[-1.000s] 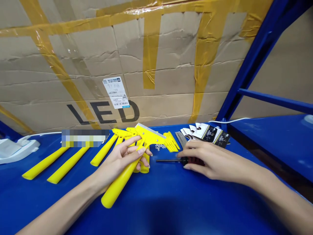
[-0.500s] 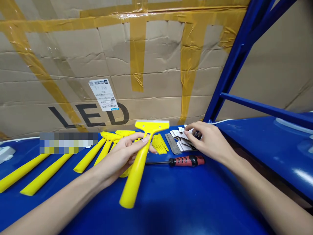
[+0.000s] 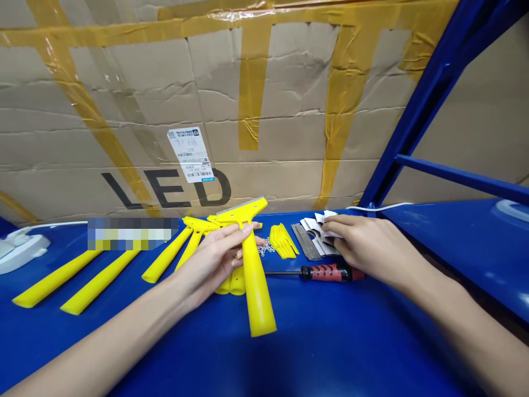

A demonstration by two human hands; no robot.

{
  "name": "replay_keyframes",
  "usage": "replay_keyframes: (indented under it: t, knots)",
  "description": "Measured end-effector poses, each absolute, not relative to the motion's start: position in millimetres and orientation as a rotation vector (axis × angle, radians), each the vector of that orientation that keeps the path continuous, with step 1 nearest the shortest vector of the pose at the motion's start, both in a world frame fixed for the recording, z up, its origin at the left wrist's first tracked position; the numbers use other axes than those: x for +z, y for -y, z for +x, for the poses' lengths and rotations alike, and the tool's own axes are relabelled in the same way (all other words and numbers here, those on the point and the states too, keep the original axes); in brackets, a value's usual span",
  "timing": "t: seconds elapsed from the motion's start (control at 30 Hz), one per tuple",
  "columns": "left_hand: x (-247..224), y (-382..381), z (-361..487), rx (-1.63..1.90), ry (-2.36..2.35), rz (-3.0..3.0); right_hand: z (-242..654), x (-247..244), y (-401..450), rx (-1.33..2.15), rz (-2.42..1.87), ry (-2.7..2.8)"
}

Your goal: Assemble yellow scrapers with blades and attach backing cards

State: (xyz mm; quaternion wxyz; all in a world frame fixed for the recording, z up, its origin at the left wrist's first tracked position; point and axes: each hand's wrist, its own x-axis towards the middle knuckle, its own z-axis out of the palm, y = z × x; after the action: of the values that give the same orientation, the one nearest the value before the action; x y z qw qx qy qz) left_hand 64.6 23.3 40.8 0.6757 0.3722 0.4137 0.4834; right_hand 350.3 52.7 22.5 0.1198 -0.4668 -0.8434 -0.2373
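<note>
My left hand (image 3: 225,251) is closed around the neck of a yellow scraper (image 3: 260,292). Along the scraper's wide head runs a thin grey blade edge (image 3: 237,206), and its handle points toward me. Over on the right, my right hand (image 3: 363,240) pinches at a pile of white card sleeves (image 3: 324,242); its fingertips partly cover what they grip. Grey metal blades (image 3: 306,241) lie stacked beside the sleeves. Left of them are yellow plastic strips (image 3: 283,241) and small loose screws (image 3: 268,246). More yellow scrapers (image 3: 167,255) lie beyond my left hand, some hidden by it.
A red and black screwdriver (image 3: 330,272) lies across the blue table (image 3: 314,353). Behind stands a taped cardboard box (image 3: 285,110) marked LED. A blue metal frame (image 3: 413,121) rises at the right. A white plastic object (image 3: 25,252) sits at the far left.
The scraper in my left hand has turned, its head now tilting left and its handle swinging right. My right hand has closed down over the white sleeves. The view has shifted left.
</note>
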Motion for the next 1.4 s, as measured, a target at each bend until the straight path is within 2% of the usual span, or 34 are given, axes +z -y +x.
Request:
replay_keyframes:
  t: [0.1, 0.17, 0.3, 0.47, 0.8, 1.03, 1.3, 1.4]
  knots:
    - [39, -24, 65, 1.122, -0.898, 0.818, 343, 34, -42, -0.812, -1.187, 2.282]
    - [38, -24, 65, 1.171, -0.850, 0.800, 335, 42, -34, -0.762, -1.035, 2.106]
    - [35, -23, 66, 1.252, -0.763, 0.794, 321, 45, -23, -0.349, -0.987, 1.916]
    - [35, -22, 67, 1.323, -0.757, 0.767, 310, 27, -23, 0.258, -1.090, 1.742]
    - [35, -26, 64, 1.477, -0.743, 0.685, 281, 12, -6, 0.282, -0.944, 1.881]
    - [41, -27, 65, 1.538, -0.738, 0.621, 283, 18, -13, 0.746, -0.808, 1.774]
    - [42, -24, 68, 1.532, -0.734, 0.602, 281, 16, -22, 1.116, -0.864, 1.430]
    - [42, -23, 69, 1.540, -0.722, 0.620, 283, 15, -22, 1.133, -0.862, 1.434]
